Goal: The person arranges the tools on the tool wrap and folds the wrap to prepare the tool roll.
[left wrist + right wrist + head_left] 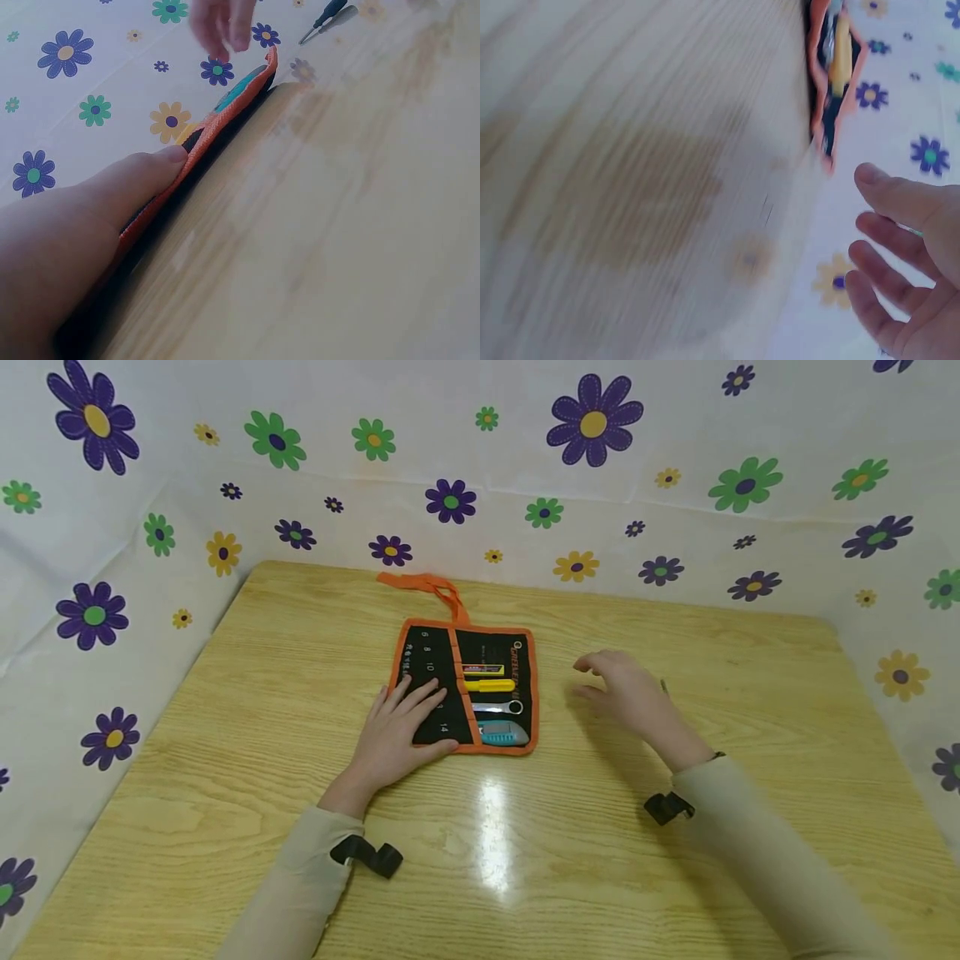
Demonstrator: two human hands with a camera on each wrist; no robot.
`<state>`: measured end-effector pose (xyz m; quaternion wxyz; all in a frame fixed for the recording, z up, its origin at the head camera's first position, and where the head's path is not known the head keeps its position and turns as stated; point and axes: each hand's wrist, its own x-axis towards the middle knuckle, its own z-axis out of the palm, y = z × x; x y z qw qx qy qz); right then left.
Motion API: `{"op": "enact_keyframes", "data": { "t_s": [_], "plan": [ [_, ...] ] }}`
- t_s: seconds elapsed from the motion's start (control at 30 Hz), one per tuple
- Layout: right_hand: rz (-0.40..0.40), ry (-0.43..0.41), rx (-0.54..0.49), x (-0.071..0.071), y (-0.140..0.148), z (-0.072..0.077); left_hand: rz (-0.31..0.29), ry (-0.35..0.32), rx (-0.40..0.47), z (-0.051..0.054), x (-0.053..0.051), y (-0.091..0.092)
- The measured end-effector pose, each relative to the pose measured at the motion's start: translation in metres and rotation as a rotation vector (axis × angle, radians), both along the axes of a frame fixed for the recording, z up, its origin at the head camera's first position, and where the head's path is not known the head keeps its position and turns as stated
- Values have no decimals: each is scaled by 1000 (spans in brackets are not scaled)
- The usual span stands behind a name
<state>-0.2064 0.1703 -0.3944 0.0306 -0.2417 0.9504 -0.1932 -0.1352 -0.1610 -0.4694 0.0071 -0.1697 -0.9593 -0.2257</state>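
A black tool pouch with orange edging lies spread on the table. In its pockets sit a teal utility knife, a ring-ended wrench, a yellow-handled tool and a small yellow-and-red labelled item. My left hand rests on the pouch's numbered left half, fingers spread and thumb along the near edge. To the right of the pouch, my right hand hovers above the table with loosely bent fingers, holding nothing. A dark-handled screwdriver lies beyond it, mostly hidden in the head view.
The wooden table carries the pouch near its middle. An orange tie strap trails from the pouch toward the back edge. Flower-printed white cloth stands behind and at both sides. Black camera bands sit on both wrists.
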Motion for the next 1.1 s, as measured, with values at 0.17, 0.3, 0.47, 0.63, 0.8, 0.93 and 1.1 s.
{"op": "enact_keyframes", "data": {
  "t_s": [0.17,0.3,0.47,0.63,0.8,0.93,1.1],
  "plan": [
    [-98,-32,12,9,36,1,0,-3,1,-1,-1,0],
    [-202,-104,14,16,57,2,0,0,4,-1,-1,0],
    [-305,-157,67,21,78,0,1,-2,-1,-1,-1,0],
    [-309,-239,135,21,90,-3,0,-5,-1,-1,-1,0],
    [-278,-254,146,21,94,-8,2,-1,1,-2,-1,0],
    [-282,-268,139,20,94,-9,3,6,2,-2,-1,0],
    [-262,-255,119,20,93,-8,-3,13,12,-1,0,0]
  ]
}}
